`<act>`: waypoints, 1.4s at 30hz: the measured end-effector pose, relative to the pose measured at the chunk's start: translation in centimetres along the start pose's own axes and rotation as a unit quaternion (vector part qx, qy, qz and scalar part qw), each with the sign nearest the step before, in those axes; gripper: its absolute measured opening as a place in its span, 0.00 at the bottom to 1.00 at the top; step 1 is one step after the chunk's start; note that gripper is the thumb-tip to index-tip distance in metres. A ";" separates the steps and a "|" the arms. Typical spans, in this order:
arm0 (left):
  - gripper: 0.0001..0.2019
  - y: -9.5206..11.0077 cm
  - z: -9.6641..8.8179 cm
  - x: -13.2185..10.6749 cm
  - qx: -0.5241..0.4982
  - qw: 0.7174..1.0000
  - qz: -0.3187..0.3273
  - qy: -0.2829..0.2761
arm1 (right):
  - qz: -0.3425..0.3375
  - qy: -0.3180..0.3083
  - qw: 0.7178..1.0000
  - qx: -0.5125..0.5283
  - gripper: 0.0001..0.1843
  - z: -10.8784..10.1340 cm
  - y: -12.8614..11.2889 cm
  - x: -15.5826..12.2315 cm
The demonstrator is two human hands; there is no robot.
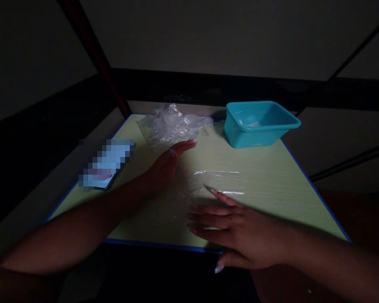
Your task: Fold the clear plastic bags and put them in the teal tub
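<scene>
Left hand [166,165], fingers extended, and right hand [241,229], spread wide, frame a flat clear plastic bag [219,182], perhaps steadying it.

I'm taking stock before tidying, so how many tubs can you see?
1: the turquoise tub, at the far right of the table, beyond the right hand. Others could be hidden in the dark surroundings.
</scene>
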State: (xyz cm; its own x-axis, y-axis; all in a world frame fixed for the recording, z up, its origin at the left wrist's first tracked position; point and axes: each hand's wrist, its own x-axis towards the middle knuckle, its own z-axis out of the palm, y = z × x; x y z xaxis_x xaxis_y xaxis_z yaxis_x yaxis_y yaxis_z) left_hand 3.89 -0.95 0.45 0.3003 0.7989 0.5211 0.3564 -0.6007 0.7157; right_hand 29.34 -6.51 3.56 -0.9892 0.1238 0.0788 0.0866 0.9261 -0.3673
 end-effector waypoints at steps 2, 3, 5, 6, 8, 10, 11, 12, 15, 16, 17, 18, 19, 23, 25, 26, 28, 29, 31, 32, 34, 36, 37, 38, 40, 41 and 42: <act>0.35 0.1 0.1 -0.1 -0.002 1.000 0.009 -0.014 | 0.011 -0.008 1.000 0.007 0.32 0.3 0.2 0.0; 0.35 0.2 0.1 -0.1 0.002 1.000 0.007 -0.021 | 0.017 -0.010 1.000 0.012 0.33 0.4 0.3 0.0; 0.35 0.3 0.1 -0.2 0.008 1.000 0.005 -0.028 | 0.023 -0.007 0.999 0.023 0.34 0.5 0.5 0.1; 0.36 0.4 0.1 -0.2 0.009 1.000 0.003 -0.029 | 0.024 -0.004 0.999 0.030 0.35 0.5 0.5 0.1; 0.36 0.5 0.0 -0.1 0.011 0.999 0.002 -0.030 | 0.026 -0.001 0.999 0.041 0.35 0.6 0.6 0.1; 0.36 0.5 -0.1 -0.1 0.020 0.999 0.003 -0.037 | 0.028 -0.003 0.998 0.049 0.36 0.7 0.6 0.1; 0.35 0.6 -0.2 0.0 0.029 0.998 0.000 -0.047 | 0.029 -0.006 0.998 0.052 0.36 0.7 0.6 0.1; 0.34 0.7 -0.3 0.0 0.039 0.997 -0.002 -0.064 | 0.030 -0.010 0.998 0.054 0.36 0.7 0.6 0.1; 0.34 1.3 -0.5 0.0 0.080 0.984 -0.004 -0.156 | 0.031 -0.015 0.998 0.061 0.37 0.8 0.6 0.1; 0.35 1.6 -0.5 -0.1 0.097 0.976 -0.001 -0.195 | 0.031 -0.012 0.997 0.066 0.37 0.7 0.6 0.1; 0.38 2.1 -0.4 -0.2 0.117 0.965 0.003 -0.234 | 0.032 -0.008 0.997 0.072 0.36 0.7 0.6 0.1; 0.40 2.6 -0.2 -0.4 0.138 0.953 0.007 -0.269 | 0.035 -0.005 0.996 0.080 0.35 0.5 0.6 0.2; 0.43 3.1 -0.1 -0.7 0.158 0.940 0.010 -0.301 | 0.037 -0.004 0.995 0.090 0.34 0.4 0.6 0.2; 0.51 4.9 0.6 -1.8 0.216 0.900 0.030 -0.378 | 0.044 0.000 0.989 0.143 0.26 -0.3 0.5 0.5; 0.51 5.3 0.8 -2.1 0.232 0.888 0.037 -0.396 | 0.049 0.013 0.985 0.166 0.26 -0.5 0.6 0.5; 0.50 5.4 0.8 -2.2 0.238 0.882 0.039 -0.404 | 0.055 0.021 0.983 0.176 0.27 -0.6 0.7 0.5; 0.47 5.3 0.9 -2.3 0.248 0.874 0.041 -0.416 | 0.066 0.034 0.978 0.193 0.25 -0.5 0.9 0.5; 0.46 5.2 0.9 -2.4 0.253 0.871 0.042 -0.419 | 0.070 0.040 0.976 0.201 0.24 -0.5 1.0 0.4; 0.42 5.1 0.9 -2.5 0.263 0.868 0.043 -0.420 | 0.071 0.052 0.973 0.215 0.22 -0.5 1.2 0.5; 0.39 5.1 0.9 -2.5 0.268 0.866 0.043 -0.420 | 0.069 0.060 0.971 0.222 0.21 -0.5 1.2 0.5; 0.34 5.1 0.7 -2.7 0.275 0.862 0.042 -0.423 | 0.061 0.080 0.966 0.239 0.20 -0.6 1.2 0.7; 0.31 5.1 0.4 -2.9 0.276 0.860 0.048 -0.427 | 0.050 0.100 0.959 0.260 0.19 -0.8 1.2 0.9; 0.32 5.1 0.2 -3.0 0.274 0.860 0.053 -0.428 | 0.047 0.107 0.956 0.269 0.18 -0.9 1.1 1.1; 0.33 5.1 -0.1 -3.0 0.270 0.861 0.056 -0.428 | 0.048 0.113 0.953 0.276 0.17 -0.9 1.1 1.1; 0.34 5.1 -0.7 -3.1 0.254 0.865 0.057 -0.428 | 0.058 0.125 0.948 0.286 0.15 -1.0 1.0 1.2; 0.34 5.0 -1.1 -3.0 0.241 0.870 0.054 -0.426 | 0.065 0.130 0.945 0.292 0.14 -0.9 1.0 1.2; 0.34 5.0 -1.5 -3.0 0.226 0.876 0.049 -0.423 | 0.070 0.134 0.942 0.299 0.14 -0.9 1.0 1.1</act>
State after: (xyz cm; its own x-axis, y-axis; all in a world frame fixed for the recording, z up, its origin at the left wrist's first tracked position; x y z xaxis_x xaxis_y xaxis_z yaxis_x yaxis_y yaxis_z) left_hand 3.50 -6.31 3.18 0.8290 0.5507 -0.0975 0.5490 -0.7681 0.3295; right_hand 28.39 -5.13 4.09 -0.9005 0.3901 0.1919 0.0533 0.5371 -0.8418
